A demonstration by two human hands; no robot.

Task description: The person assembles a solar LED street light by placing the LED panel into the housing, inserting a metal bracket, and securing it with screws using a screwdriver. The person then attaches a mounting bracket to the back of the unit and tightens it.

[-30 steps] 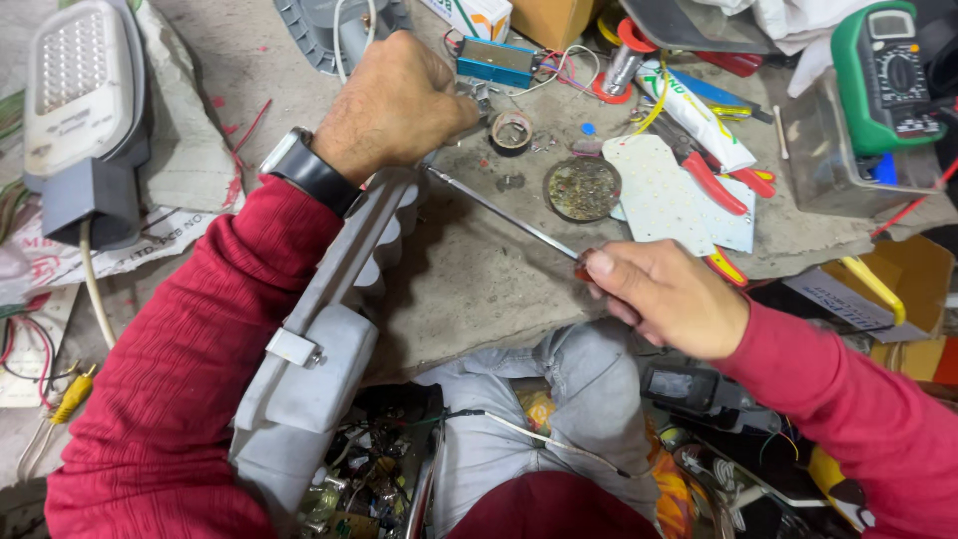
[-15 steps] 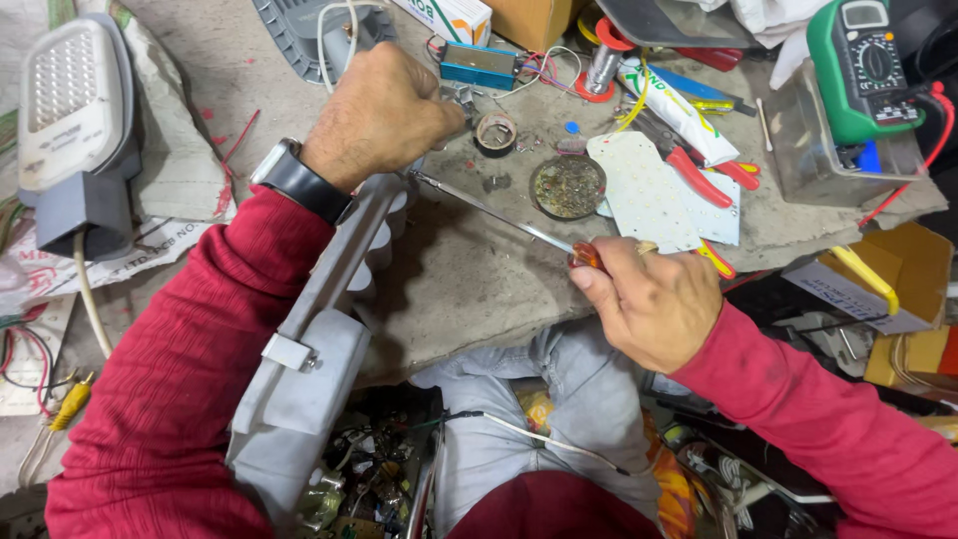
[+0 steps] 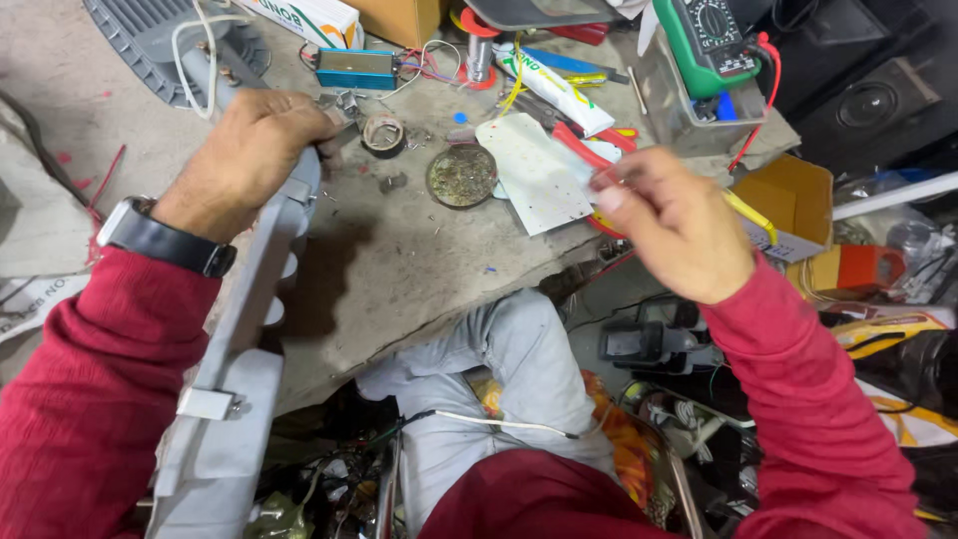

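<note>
Since the earlier frame, the right hand (image 3: 677, 222) has lifted off the long metal screwdriver shaft and risen above the desk (image 3: 399, 260); its fingers (image 3: 611, 186) pinch together at the tips, on what cannot be told through blur. The left hand (image 3: 244, 160), fingers clamped, grips the top of the long grey metal lamp housing (image 3: 235, 379), which leans from the lap onto the desk edge. A round tin lid of debris (image 3: 462, 176) lies between the hands. Judging by this, the housing is being steadied for fastening work.
</note>
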